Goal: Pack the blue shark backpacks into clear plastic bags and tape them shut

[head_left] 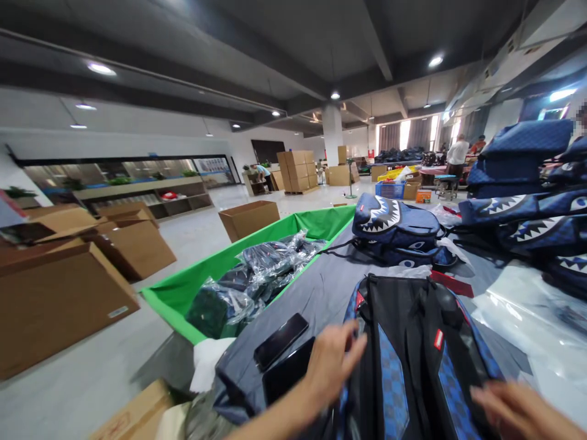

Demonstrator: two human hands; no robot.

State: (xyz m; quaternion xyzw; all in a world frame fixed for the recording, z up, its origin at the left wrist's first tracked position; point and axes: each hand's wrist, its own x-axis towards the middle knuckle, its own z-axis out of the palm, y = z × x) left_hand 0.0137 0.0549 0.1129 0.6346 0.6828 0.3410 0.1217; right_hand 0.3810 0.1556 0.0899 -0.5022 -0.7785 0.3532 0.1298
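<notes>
A backpack (415,360) lies on the grey-covered table in front of me, its black back panel and shoulder straps facing up. Blue checkered strips and a small red label show on the straps. At its left edge is my left hand (331,359), fingers loosely bent and apart, holding nothing visible. My right hand (511,403) is by the lower right side, somewhat blurred, with its fingers stretched towards the bag. Whether either hand touches the fabric I cannot tell. Left of the backpack lie a black phone (281,341) and a second dark flat device (287,376).
Folded shark-mouth backpacks (397,226) sit behind, and more are stacked at right (523,159). A green-walled bin (183,305) holds plastic-wrapped bags. Clear plastic bags (518,305) cover the table's right side. Cardboard boxes (59,305) stand at left. Other people work far back.
</notes>
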